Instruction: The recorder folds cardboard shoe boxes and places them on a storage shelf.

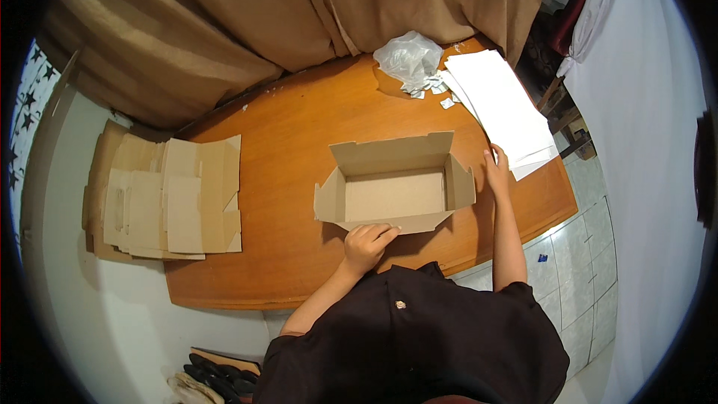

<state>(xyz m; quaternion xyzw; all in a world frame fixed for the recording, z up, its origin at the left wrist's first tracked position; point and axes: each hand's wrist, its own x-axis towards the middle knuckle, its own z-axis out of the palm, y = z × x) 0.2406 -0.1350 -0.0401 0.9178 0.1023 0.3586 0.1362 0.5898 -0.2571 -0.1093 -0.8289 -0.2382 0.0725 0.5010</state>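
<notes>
desk (280, 179): standing with its orange-brown wooden top gleaming | brown curtain (419, 0): hanging in folds behind the desk | white wall (131, 322): rising left of the desk | star-patterned panel (28, 105): showing farther left of the desk | white drape (643, 142): hanging right of the desk | pale tiled floor (591, 273): spreading out beyond the desk's right end | light: falling across the desk

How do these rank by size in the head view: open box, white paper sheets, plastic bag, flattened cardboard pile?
1. Flattened cardboard pile
2. Open box
3. White paper sheets
4. Plastic bag
</notes>
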